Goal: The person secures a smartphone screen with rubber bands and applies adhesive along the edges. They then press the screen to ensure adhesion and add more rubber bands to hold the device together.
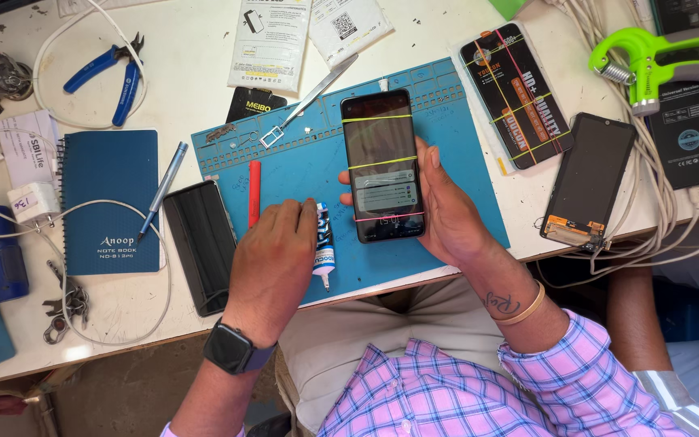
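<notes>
Nearest, the left hand [273, 259] rests palm down on the front edge of the blue mat [301, 174], its fingers [305, 217] curled over the top of a small glue tube [324, 247] that lies on the mat with its nozzle toward the person; they touch the tube, but a firm grip cannot be told. Just right of it, the right hand [451, 214] cradles a phone [382, 166] from the side and beneath, fingers wrapped round its right edge, thumb against the glass. The phone is held over the middle of the mat, screen up and lit, with yellow and pink rubber bands [382, 162] stretched across it.

Left of the mat, touching its edge, a dark phone shell [201, 243] lies on the tabletop [188, 81], and beyond that a blue notebook [111, 198] with a pen [163, 188] beside it. On the mat itself, a red tool [254, 193] lies left of the phone, and tweezers [319, 91] cross the mat's far left corner. Right of the mat lies a bare screen panel [588, 180], with a boxed screen [515, 93] bound in bands just behind it. Farther off, blue pliers [111, 73] sit far left of the mat and a green hand gripper [657, 61] far right.
</notes>
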